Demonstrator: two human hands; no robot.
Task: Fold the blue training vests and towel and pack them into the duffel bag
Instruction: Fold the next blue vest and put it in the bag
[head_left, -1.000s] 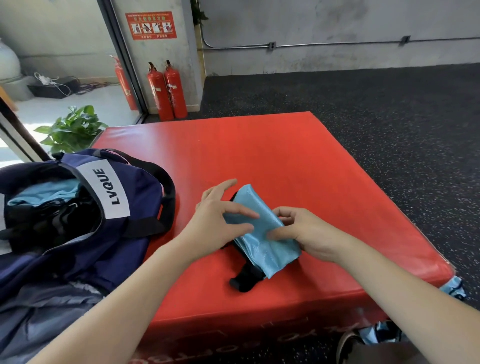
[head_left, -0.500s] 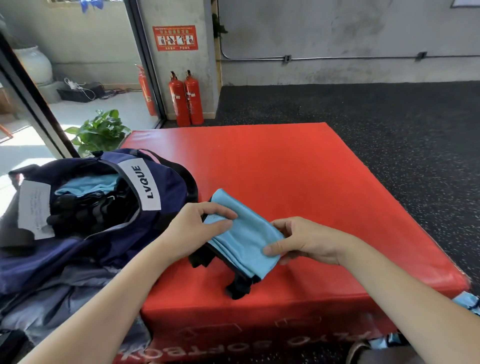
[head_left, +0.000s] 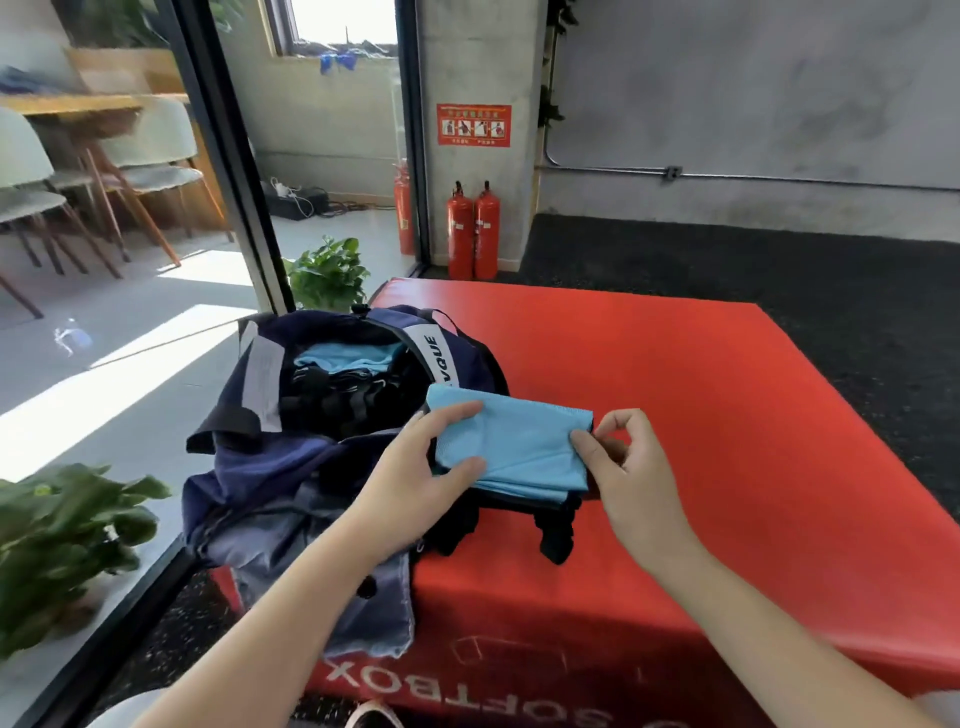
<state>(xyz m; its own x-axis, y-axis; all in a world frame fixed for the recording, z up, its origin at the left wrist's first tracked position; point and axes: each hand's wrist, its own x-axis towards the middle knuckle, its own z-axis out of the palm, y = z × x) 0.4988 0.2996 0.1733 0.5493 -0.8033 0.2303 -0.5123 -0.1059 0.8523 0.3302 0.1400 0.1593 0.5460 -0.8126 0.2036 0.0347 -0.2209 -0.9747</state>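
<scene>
— Where is the folded vest (head_left: 511, 447) right now?

— Held up just above the red box (head_left: 727, 441), at its near left part, right beside the open duffel bag (head_left: 322, 415). It's a light blue fold with black trim hanging from its underside.

— Who's got it?

— Both hands. The left hand (head_left: 415, 478) grips the end nearest the bag, thumb on top and fingers curled under. The right hand (head_left: 623, 467) pinches the other end between thumb and forefinger, the remaining fingers loosely curled behind.

— And the bag?

— It sits on the left edge of the box, mouth gaping toward the vest, with a white label strip reading "VQUE" (the first letter is hidden by the fabric). Inside it lies another blue cloth (head_left: 343, 356) on top of black straps.

— Anything else around the box?

— Two fire extinguishers (head_left: 472, 231) stand beyond its far edge against a concrete pillar, and a leafy plant (head_left: 327, 273) sits just behind the bag.
</scene>
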